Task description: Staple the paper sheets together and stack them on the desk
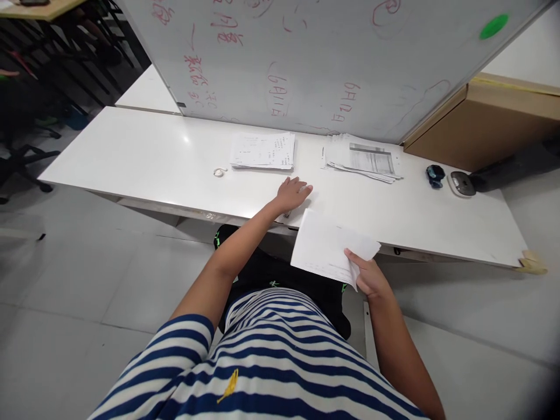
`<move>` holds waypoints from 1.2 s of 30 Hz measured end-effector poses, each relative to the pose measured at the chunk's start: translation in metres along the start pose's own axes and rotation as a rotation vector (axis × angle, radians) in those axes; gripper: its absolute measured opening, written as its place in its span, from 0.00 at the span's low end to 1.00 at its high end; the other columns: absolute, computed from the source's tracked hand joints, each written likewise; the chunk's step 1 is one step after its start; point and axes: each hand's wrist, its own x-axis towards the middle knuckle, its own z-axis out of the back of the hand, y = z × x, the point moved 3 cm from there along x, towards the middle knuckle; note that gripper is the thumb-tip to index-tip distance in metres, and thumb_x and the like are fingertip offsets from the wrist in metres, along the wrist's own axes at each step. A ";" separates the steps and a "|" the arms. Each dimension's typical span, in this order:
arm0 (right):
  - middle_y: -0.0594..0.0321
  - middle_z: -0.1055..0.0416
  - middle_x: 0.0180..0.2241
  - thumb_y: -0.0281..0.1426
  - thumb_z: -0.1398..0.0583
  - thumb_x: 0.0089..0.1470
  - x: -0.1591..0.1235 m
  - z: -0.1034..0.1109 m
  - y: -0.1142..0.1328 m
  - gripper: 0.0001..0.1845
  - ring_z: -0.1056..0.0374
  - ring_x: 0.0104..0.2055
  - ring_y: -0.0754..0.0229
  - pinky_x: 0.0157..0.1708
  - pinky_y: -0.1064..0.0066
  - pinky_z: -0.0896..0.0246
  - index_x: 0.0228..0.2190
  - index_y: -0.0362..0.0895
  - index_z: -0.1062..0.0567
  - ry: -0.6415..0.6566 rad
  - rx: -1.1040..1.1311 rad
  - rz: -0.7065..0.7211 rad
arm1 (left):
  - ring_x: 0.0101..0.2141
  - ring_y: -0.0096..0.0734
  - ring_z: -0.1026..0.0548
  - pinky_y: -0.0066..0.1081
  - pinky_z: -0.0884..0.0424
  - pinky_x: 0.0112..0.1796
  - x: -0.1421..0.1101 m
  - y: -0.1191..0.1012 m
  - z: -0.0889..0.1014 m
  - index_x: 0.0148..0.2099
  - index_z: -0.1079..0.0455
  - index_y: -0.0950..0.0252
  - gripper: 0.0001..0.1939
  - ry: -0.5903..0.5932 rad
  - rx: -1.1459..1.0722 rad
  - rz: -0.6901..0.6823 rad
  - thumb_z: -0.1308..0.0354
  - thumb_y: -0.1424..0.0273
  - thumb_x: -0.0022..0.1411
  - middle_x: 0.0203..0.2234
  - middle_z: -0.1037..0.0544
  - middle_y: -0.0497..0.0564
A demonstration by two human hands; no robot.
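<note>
My right hand (366,274) is closed on a sheaf of white paper sheets (326,245), held over the near edge of the long white table (144,157). My left hand (294,192) rests palm down on the table near its front edge, fingers loosely stretched, with nothing visibly in it. It lies just in front of a stack of printed papers (263,150). A second, fanned stack of papers (363,158) lies further right.
A whiteboard (315,52) with red writing and a green magnet (493,26) leans at the table's back. A small white ring-like item (220,172) lies left of the stacks. A blue object (435,175) and a grey device (462,183) sit right, by a cardboard box (485,122).
</note>
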 end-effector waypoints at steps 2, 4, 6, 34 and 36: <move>0.56 0.27 0.53 0.35 0.28 0.42 0.000 -0.003 -0.005 0.31 0.34 0.59 0.50 0.60 0.59 0.40 0.50 0.45 0.25 0.038 0.019 -0.021 | 0.69 0.39 0.59 0.44 0.64 0.66 0.001 0.000 -0.001 0.66 0.42 0.55 0.34 0.002 0.000 -0.002 0.71 0.47 0.68 0.67 0.43 0.44; 0.55 0.27 0.53 0.35 0.28 0.42 0.000 -0.007 -0.011 0.30 0.33 0.58 0.50 0.60 0.58 0.39 0.49 0.44 0.24 0.042 0.006 -0.074 | 0.69 0.39 0.59 0.44 0.65 0.66 0.001 0.000 -0.001 0.66 0.42 0.54 0.34 0.003 -0.001 0.006 0.71 0.47 0.69 0.67 0.43 0.44; 0.54 0.27 0.53 0.34 0.27 0.41 0.001 -0.011 -0.015 0.29 0.32 0.57 0.49 0.59 0.58 0.38 0.47 0.43 0.24 0.029 -0.018 -0.124 | 0.69 0.39 0.59 0.43 0.64 0.66 0.001 -0.001 -0.001 0.65 0.41 0.54 0.33 -0.001 -0.008 0.016 0.70 0.47 0.69 0.67 0.43 0.44; 0.49 0.24 0.47 0.38 0.28 0.41 0.018 -0.017 0.006 0.25 0.26 0.48 0.45 0.50 0.57 0.29 0.41 0.40 0.22 -0.046 -0.336 -0.101 | 0.69 0.44 0.60 0.44 0.60 0.66 -0.006 -0.004 0.005 0.64 0.38 0.60 0.34 -0.002 -0.053 0.038 0.68 0.48 0.68 0.69 0.47 0.49; 0.50 0.23 0.47 0.36 0.29 0.42 0.019 -0.021 0.010 0.23 0.26 0.48 0.46 0.49 0.58 0.29 0.41 0.40 0.22 -0.022 -0.315 -0.103 | 0.69 0.46 0.60 0.44 0.59 0.65 -0.006 -0.005 0.004 0.65 0.38 0.60 0.34 -0.008 -0.058 0.055 0.67 0.48 0.68 0.69 0.49 0.49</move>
